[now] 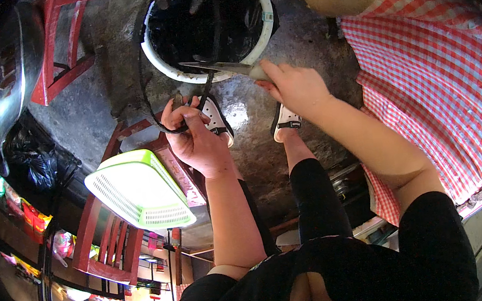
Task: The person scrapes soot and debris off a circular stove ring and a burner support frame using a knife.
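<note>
My left hand [197,142] holds a long, thin dark strand [142,75], whose exact kind I cannot tell. One length bows out to the left and up past the bucket; another runs from my fingers up across the near rim. In my right hand [300,85] is a knife [231,67] by its pale handle, blade pointing left. The blade crosses the strand just above the near rim; whether it touches is unclear. Below is a round white bucket [160,66] on the floor, with a black plastic liner [191,31] inside. Its contents are too dark to make out.
On a red wooden chair [98,229] at left sits a green-and-white plastic basket [138,189]. A red-and-white checkered cloth [421,85] covers a table at right. Another red wooden frame [50,83] stands upper left, near a shiny metal vessel [5,75]. Shelves [48,279] fill the lower left.
</note>
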Demonstrator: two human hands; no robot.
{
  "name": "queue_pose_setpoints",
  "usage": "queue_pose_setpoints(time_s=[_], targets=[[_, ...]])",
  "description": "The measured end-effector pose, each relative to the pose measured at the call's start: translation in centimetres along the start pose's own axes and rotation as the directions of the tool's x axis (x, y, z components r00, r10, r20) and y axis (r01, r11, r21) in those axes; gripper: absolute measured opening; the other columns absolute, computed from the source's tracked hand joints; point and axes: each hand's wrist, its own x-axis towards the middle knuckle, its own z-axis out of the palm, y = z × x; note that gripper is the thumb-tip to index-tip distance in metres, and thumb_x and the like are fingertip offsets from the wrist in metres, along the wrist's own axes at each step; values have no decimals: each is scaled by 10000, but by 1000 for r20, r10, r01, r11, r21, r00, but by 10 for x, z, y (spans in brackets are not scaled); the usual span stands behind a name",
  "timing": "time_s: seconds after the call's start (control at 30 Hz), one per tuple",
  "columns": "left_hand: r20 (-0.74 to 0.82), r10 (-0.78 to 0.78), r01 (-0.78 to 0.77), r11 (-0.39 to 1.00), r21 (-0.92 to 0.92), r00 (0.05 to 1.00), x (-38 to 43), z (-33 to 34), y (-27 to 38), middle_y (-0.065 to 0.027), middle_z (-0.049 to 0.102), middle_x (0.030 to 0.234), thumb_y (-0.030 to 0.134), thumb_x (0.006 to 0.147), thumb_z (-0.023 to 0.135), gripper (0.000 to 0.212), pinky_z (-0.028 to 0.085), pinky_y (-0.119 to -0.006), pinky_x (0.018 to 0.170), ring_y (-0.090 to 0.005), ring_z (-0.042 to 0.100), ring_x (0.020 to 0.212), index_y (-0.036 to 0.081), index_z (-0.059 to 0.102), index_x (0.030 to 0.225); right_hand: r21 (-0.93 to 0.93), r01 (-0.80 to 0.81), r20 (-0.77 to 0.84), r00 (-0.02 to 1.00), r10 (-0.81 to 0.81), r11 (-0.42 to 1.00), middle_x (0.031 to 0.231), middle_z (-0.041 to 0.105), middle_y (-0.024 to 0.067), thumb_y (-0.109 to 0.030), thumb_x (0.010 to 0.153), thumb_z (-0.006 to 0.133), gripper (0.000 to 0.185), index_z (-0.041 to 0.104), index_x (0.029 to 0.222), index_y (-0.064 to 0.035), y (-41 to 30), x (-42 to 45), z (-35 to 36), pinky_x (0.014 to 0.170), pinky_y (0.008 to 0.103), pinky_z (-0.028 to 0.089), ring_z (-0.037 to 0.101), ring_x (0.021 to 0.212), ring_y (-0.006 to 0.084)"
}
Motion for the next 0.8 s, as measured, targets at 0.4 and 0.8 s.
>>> queue_pose_setpoints(time_s=[0.4, 0.8], targets=[[-36, 20, -24, 995, -101, 999, 3, 8, 3, -15, 505, 774, -89, 893, 500, 156, 466, -396, 1000, -83, 506, 676, 65, 516, 916, 729, -290, 240, 957, 166, 620, 828, 662, 91, -270, 926, 601, 353, 617, 1187, -34, 7, -4, 26, 700, 287, 493, 613, 751, 135], [24, 44, -41, 995, -92, 999, 8, -4, -2, -16, 517, 825, -90, 898, 511, 156, 470, -426, 1001, -87, 499, 670, 51, 538, 957, 686, -617, 652, 756, 48, 385, 714, 574, 34, -251, 1002, 482, 336, 510, 1245, -21, 38, -18, -48, 432, 220, 364, 454, 458, 69]])
